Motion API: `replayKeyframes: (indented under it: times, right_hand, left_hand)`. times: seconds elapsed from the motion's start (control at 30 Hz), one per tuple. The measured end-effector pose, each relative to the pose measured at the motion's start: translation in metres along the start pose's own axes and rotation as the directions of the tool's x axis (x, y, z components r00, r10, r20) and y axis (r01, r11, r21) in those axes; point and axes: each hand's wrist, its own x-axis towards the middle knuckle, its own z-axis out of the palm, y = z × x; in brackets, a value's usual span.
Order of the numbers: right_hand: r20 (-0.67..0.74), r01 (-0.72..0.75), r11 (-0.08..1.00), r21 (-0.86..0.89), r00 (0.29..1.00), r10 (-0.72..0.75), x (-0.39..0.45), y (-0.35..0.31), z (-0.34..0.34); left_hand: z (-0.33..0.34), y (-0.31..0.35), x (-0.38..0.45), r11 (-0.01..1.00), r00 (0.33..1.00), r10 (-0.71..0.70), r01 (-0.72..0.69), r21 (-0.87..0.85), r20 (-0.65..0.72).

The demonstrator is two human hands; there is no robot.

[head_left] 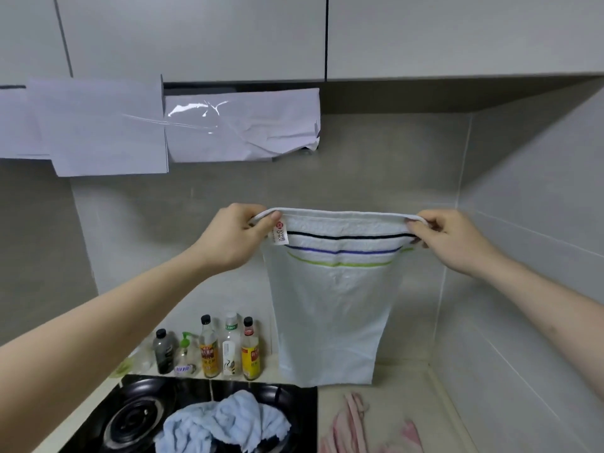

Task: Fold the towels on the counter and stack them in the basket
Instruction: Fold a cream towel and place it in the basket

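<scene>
The left hand (240,235) pinches the top left corner of a white towel (330,305) with three stripes, and the right hand (447,238) pinches the top right corner, so it hangs flat above the counter's (392,403) back edge. Below it, a crumpled blue towel (225,423) lies on the stove (137,416), and a pink towel (356,426) lies on the counter to its right.

white towel (330,302): I see it hanging upright, stretched by its top corners, with black, purple and green stripes near the top and a small tag at the left corner.
blue towel (225,423): crumpled on the stove.
pink towel (356,426): rumpled on the counter, bottom right.
</scene>
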Motion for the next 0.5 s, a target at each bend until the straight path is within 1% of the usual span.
replayKeyframes:
  times: [0.13,0.2,0.27,0.33,0.4,0.43,0.5]
  right_hand:
    - [0.194,-0.029,0.999,0.029,0.981,0.023,-0.041,0.015,0.012]
    - [0.276,-0.081,0.995,0.058,0.959,0.062,-0.065,0.020,0.019]
    - [0.374,-0.157,0.985,0.075,0.920,0.118,-0.089,0.023,0.026]
    - [0.479,-0.238,0.968,0.086,0.861,0.169,-0.114,0.026,0.036]
    - [0.589,-0.323,0.939,0.123,0.784,0.193,-0.142,0.032,0.049]
    - [0.639,-0.371,0.917,0.148,0.743,0.198,-0.155,0.036,0.055]
    - [0.738,-0.457,0.876,0.158,0.644,0.203,-0.184,0.042,0.071]
  left_hand:
    - [0.008,-0.006,-0.039,1.000,0.997,-0.023,0.022,0.011,0.079]
    - [0.013,-0.011,-0.059,0.998,0.982,-0.057,0.058,0.003,0.177]
    - [0.018,-0.014,-0.083,0.993,0.947,-0.079,0.101,-0.056,0.311]
    - [0.022,-0.017,-0.110,0.982,0.892,-0.093,0.155,-0.106,0.442]
    - [0.029,-0.022,-0.137,0.976,0.817,-0.095,0.188,-0.108,0.569]
    - [0.032,-0.026,-0.150,0.977,0.770,-0.092,0.192,-0.092,0.631]
    - [0.042,-0.038,-0.179,0.974,0.648,-0.086,0.214,-0.072,0.756]
